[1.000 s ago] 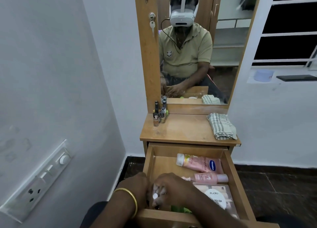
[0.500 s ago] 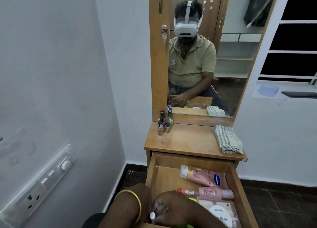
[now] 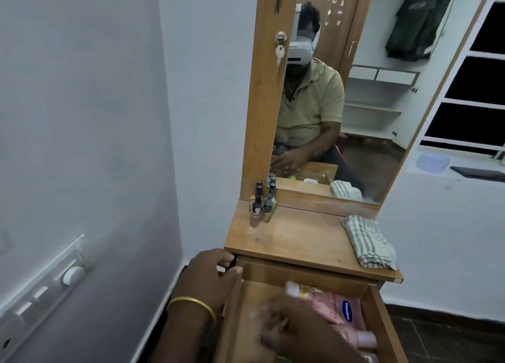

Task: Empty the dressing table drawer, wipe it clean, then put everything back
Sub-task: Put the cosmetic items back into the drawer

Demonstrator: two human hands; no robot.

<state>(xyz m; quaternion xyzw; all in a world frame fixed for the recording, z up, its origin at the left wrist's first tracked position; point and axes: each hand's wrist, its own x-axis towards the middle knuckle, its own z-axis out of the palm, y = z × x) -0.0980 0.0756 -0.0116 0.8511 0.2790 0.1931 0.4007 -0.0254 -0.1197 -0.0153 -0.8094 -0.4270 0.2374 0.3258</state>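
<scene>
Left hand (image 3: 210, 278) now lifted from drawer (image 3: 382, 305) toward its ten-o'clock corner, fingers curled (contents unseen); right hand (image 3: 295, 332) blurred, grip unreadable. Emptying continues.

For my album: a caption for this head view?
Both hands reach from the open wooden drawer, pink lotion tube inside.

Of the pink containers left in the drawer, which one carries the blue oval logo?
The pink tube farther back in the drawer, lying on its side. The pink bottle in front of it shows no such logo.
</scene>
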